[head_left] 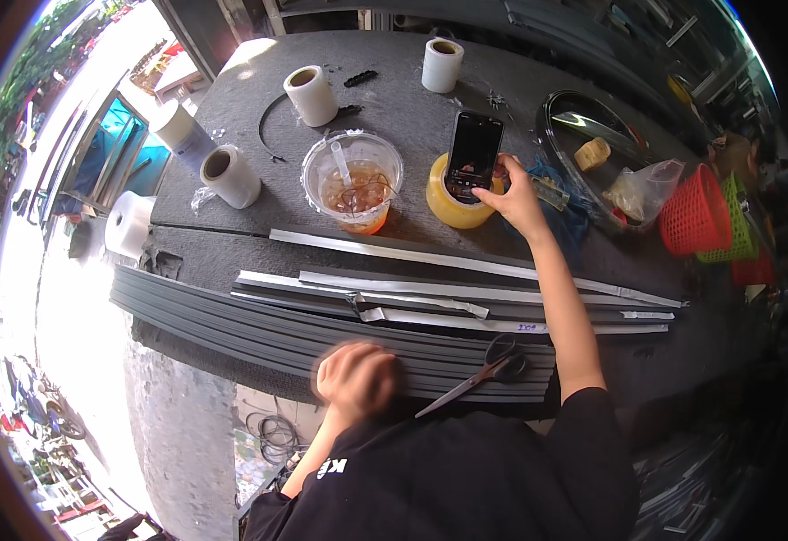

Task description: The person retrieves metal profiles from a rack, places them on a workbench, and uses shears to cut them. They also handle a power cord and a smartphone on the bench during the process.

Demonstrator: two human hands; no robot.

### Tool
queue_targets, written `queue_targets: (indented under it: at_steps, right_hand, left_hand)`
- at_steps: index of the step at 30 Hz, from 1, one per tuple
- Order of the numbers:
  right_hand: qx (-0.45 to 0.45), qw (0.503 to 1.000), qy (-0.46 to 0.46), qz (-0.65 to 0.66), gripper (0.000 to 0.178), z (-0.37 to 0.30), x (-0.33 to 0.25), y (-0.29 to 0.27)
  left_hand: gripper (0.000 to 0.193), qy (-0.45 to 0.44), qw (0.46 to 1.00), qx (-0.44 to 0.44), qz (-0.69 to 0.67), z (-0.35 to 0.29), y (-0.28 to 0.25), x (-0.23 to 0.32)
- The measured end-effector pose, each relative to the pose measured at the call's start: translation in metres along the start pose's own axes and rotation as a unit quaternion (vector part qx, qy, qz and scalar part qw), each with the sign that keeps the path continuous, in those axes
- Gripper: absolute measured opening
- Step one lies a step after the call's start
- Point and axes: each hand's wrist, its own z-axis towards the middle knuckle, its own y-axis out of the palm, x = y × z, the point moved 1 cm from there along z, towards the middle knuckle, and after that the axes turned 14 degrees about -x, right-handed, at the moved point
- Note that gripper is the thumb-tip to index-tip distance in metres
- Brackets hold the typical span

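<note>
My right hand grips the right side of a black smartphone, its thumb over the lower part of the lit screen. The phone leans upright in a roll of yellowish tape. My left hand is smeared by motion above the near edge of a stack of long dark grey strips, its fingers curled but unclear. Black-handled scissors lie across the stack's right end. Beyond it rest several long strips with silvery white faces, partly beneath my right forearm.
A clear plastic tub of amber drink, with a straw, stands left of the phone. Plastic-film rolls stand around the table. At right are a dark oval tray, a clear bag and a red basket.
</note>
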Motion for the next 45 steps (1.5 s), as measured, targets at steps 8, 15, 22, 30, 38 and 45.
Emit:
queue_targets:
  at_steps: [8,15,22,30,38,45]
  right_hand:
    - [-0.013,0.999,0.033,0.017,0.054,0.007,-0.004,0.002]
    - [-0.021,0.999,0.005,0.031,0.052,0.002,-0.001,-0.001]
    - [-0.003,0.999,0.011,0.036,0.049,0.004,-0.002,0.002]
    - [-0.026,0.987,0.02,0.156,0.042,-0.005,-0.004,-0.013]
    - [0.129,0.981,0.071,0.127,0.024,-0.068,0.038,-0.068]
    - [0.274,0.936,0.107,0.196,0.015,-0.11,0.08,-0.08]
  left_hand:
    - [0.023,-0.002,1.0,-0.008,0.0,-0.001,-0.001,-0.001]
    - [0.023,0.012,1.0,-0.026,0.0,-0.005,0.0,-0.005]
    - [0.022,0.005,1.0,-0.007,-0.004,-0.005,0.002,-0.003]
    - [0.025,0.005,0.998,-0.047,-0.042,0.013,-0.016,0.01]
    - [0.013,0.228,0.947,-0.155,-0.166,0.13,0.031,0.064]
    - [0.031,0.188,0.933,-0.304,0.042,0.234,0.176,0.14]
